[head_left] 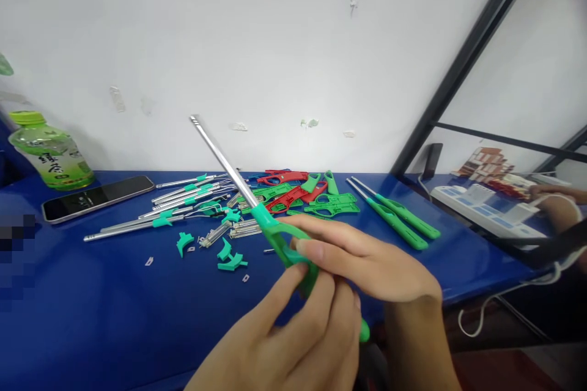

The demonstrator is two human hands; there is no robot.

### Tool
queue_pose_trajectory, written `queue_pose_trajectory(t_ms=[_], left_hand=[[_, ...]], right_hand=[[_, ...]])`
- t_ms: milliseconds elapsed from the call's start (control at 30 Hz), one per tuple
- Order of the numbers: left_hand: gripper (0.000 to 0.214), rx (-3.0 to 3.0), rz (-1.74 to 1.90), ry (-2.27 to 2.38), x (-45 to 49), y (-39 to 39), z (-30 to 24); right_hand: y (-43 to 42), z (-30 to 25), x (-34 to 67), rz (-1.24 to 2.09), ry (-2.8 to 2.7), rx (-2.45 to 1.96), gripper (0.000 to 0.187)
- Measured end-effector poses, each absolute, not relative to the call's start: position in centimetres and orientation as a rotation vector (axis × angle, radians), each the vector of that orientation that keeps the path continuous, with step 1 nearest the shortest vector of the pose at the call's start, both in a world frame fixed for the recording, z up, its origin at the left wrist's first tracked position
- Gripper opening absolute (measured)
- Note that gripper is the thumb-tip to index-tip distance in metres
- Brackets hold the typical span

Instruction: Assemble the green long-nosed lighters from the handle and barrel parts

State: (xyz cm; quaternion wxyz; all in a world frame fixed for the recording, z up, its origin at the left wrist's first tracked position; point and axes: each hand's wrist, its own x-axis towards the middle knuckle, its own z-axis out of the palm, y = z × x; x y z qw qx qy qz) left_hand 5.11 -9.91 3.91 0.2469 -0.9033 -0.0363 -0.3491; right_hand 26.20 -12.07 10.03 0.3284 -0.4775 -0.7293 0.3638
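Observation:
A green long-nosed gas lighter (263, 218) is held up at a slant in front of me, its silver tube pointing to the upper left. My left hand (293, 336) is closed around the handle from below, fingers curled over it. From the right, my right hand (367, 256) grips the same handle, thumb pressed near the teal trigger. Beyond lie green handle shells (337, 204) and red handle shells (287, 198). Left of these are several metal tubes (137, 223) with teal collars and wires, clear fuel tanks (215, 234) and loose teal triggers (232, 263).
Two green lighters (389, 220) lie side by side on the blue table (92, 317). At the left are a phone (98, 198) and a green-capped bottle (50, 162). Past a black frame (463, 67) on the right, another person's hand shows beside a white power strip (481, 208).

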Motion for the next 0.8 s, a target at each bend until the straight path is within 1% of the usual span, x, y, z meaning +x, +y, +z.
queue_pose_trajectory(t_ms=[133, 233, 300, 367, 433, 500, 567, 733, 800], left_hand=[[0.032, -2.467, -1.047, -0.11, 4.9, -9.6, 3.5], [0.029, -2.433, -1.189, -0.172, 4.5, -9.2, 3.1], [0.027, -2.444, -1.198, -0.231, 4.2, -8.9, 3.2], [0.03, -2.47, -1.166, -0.298, 3.9, -8.6, 3.6], [0.037, -2.512, -1.106, -0.373, 3.5, -8.3, 4.0], [0.045, -2.57, -0.996, -0.427, 3.0, -8.1, 4.3], [0.049, -2.624, -0.871, -0.46, 2.5, -8.1, 4.5], [0.05, -2.662, -0.771, -0.502, 2.1, -8.0, 4.6], [0.05, -2.676, -0.745, -0.519, 2.1, -8.1, 4.5]], right_hand=[[-12.0, 10.1, 26.5, 0.868, -1.721, -1.379, 0.049], [-12.3, 10.2, 28.5, 0.606, -1.594, -1.495, 0.053], [-12.5, 10.2, 30.8, 0.359, -1.484, -1.683, 0.061], [-12.8, 9.9, 33.6, 0.163, -1.364, -1.978, 0.071], [-12.9, 9.3, 36.4, 0.053, -1.303, -2.222, 0.067], [-12.9, 8.6, 38.9, 0.019, -1.244, -2.345, 0.06], [-12.8, 8.0, 40.8, 0.027, -1.19, -2.455, 0.056], [-12.7, 7.3, 43.1, 0.193, -1.167, -2.601, 0.051], [-12.5, 6.9, 43.5, 0.269, -1.188, -2.624, 0.052]])
